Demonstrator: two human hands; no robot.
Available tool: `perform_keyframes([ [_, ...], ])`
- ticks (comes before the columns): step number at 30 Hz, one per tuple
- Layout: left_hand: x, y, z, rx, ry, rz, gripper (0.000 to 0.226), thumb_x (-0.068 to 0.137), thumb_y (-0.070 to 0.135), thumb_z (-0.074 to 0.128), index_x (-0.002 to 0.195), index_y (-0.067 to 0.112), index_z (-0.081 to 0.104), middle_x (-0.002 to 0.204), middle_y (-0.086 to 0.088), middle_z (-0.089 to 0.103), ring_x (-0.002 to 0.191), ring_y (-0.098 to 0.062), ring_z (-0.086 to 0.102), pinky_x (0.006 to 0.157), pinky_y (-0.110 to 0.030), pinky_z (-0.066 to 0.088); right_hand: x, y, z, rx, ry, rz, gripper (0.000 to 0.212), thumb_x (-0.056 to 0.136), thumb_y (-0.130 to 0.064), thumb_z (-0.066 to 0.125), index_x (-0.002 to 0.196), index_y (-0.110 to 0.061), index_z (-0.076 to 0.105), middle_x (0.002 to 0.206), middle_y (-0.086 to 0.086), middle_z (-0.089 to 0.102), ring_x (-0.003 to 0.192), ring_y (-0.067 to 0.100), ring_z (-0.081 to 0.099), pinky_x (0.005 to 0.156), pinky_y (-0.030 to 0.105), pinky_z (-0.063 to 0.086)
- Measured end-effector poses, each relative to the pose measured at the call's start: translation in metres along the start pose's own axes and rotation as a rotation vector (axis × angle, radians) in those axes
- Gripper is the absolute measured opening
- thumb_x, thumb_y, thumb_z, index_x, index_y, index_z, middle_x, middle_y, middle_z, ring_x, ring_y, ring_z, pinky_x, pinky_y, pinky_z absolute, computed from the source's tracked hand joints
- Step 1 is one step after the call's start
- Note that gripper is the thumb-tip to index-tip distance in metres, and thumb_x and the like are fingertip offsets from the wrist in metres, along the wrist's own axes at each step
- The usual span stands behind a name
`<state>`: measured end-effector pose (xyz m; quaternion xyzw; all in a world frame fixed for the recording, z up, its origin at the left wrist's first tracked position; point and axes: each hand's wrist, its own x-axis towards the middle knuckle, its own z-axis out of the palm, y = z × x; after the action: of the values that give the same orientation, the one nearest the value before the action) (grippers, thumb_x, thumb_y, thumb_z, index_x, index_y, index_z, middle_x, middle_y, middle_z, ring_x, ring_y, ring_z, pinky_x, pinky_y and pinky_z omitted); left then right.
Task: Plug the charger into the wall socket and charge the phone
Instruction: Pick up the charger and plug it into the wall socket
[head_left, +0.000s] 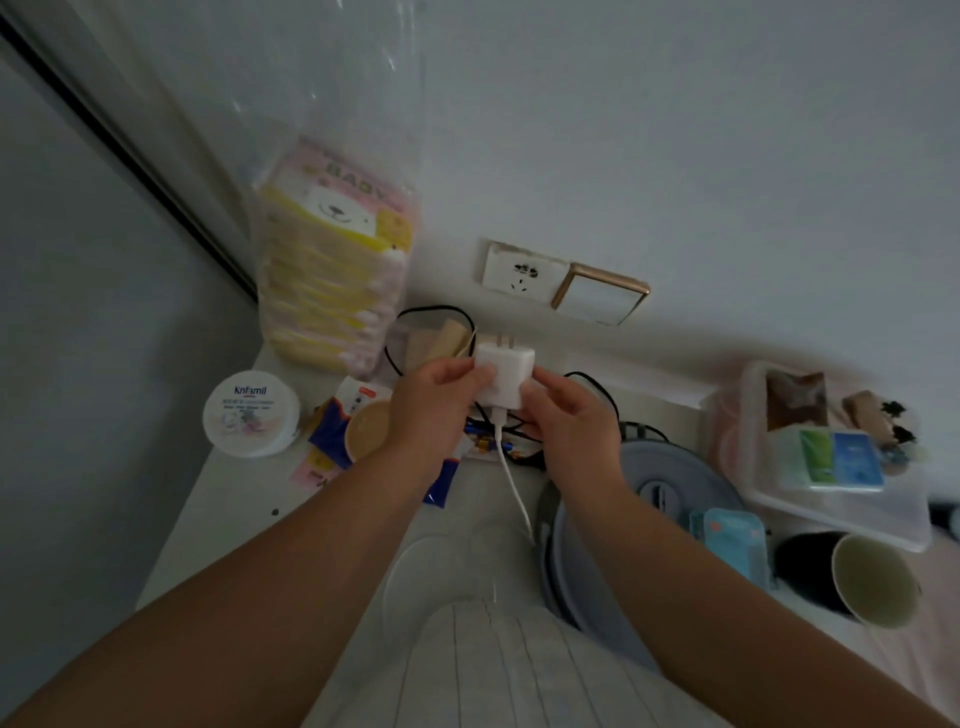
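A white charger (506, 375) is held between both hands, its two metal prongs pointing up toward the wall. My left hand (434, 405) grips its left side and my right hand (563, 415) grips its right side. A white cable (511, 480) hangs from the charger's lower end toward me. The white wall socket (522, 273) sits on the wall a short way above the prongs, apart from them. No phone can be made out.
A gold-framed switch plate (600, 296) is beside the socket. A baby-wipes pack (335, 260), a white round tub (252, 413), black cables (431, 314), a grey round lid (670, 483), a clear plastic box (831, 457) and a cup (872, 579) crowd the tabletop.
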<state>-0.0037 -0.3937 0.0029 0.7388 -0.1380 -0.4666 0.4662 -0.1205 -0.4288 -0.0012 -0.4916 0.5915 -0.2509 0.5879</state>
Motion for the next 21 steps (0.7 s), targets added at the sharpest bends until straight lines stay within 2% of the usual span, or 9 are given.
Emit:
perform_keyframes([
  [3,0.014,0.006,0.006,0.008,0.036,0.011,0.031,0.078,0.027,0.066,0.108,0.017,0.068,0.107,-0.006,0.071,0.101,-0.023,0.065,0.097,-0.043,0.050,0.013,-0.008,0.005,-0.069,0.051,-0.008,0.029,0.089,-0.023,0.053,0.115,-0.022,0.065,0.078,-0.015,0.064,0.076,0.008,0.064,0.071,0.024,0.055],
  [6,0.030,0.015,0.014,0.016,0.061,0.030,0.032,0.078,0.026,0.067,0.108,0.014,0.067,0.099,-0.002,0.069,0.098,-0.021,0.065,0.097,-0.043,0.051,0.027,-0.020,0.011,-0.113,0.061,-0.047,0.026,0.089,-0.025,0.051,0.110,-0.024,0.067,0.075,-0.008,0.064,0.071,0.012,0.061,0.071,0.032,0.052],
  [8,0.040,0.022,0.018,0.032,0.066,0.038,0.032,0.077,0.026,0.067,0.107,0.013,0.068,0.094,0.000,0.067,0.097,-0.021,0.065,0.096,-0.042,0.051,0.037,-0.026,0.013,-0.114,0.050,-0.064,0.024,0.089,-0.026,0.053,0.109,-0.028,0.066,0.071,-0.011,0.063,0.069,0.011,0.060,0.069,0.030,0.051],
  [13,0.057,0.032,0.025,0.042,0.068,0.051,0.031,0.077,0.027,0.067,0.106,0.015,0.070,0.097,0.001,0.070,0.096,-0.020,0.066,0.093,-0.040,0.053,0.059,-0.028,0.018,-0.002,0.081,0.018,0.030,0.088,-0.023,0.056,0.115,-0.017,0.065,0.073,-0.013,0.064,0.072,0.008,0.062,0.072,0.021,0.051],
  [16,0.062,0.033,0.027,0.040,0.077,0.054,0.032,0.076,0.027,0.068,0.106,0.016,0.070,0.102,-0.002,0.072,0.096,-0.020,0.067,0.093,-0.040,0.053,0.064,-0.027,0.019,0.050,0.086,0.047,0.030,0.087,-0.022,0.057,0.115,-0.015,0.065,0.076,-0.011,0.066,0.076,0.010,0.063,0.078,0.025,0.054],
  [21,0.065,0.031,0.027,0.001,0.069,0.031,0.030,0.073,0.026,0.070,0.101,0.015,0.071,0.091,0.000,0.070,0.093,-0.022,0.068,0.092,-0.045,0.054,0.066,-0.027,0.020,0.083,0.095,0.060,0.032,0.087,-0.021,0.058,0.117,-0.012,0.064,0.076,-0.009,0.066,0.075,0.011,0.064,0.082,0.030,0.056],
])
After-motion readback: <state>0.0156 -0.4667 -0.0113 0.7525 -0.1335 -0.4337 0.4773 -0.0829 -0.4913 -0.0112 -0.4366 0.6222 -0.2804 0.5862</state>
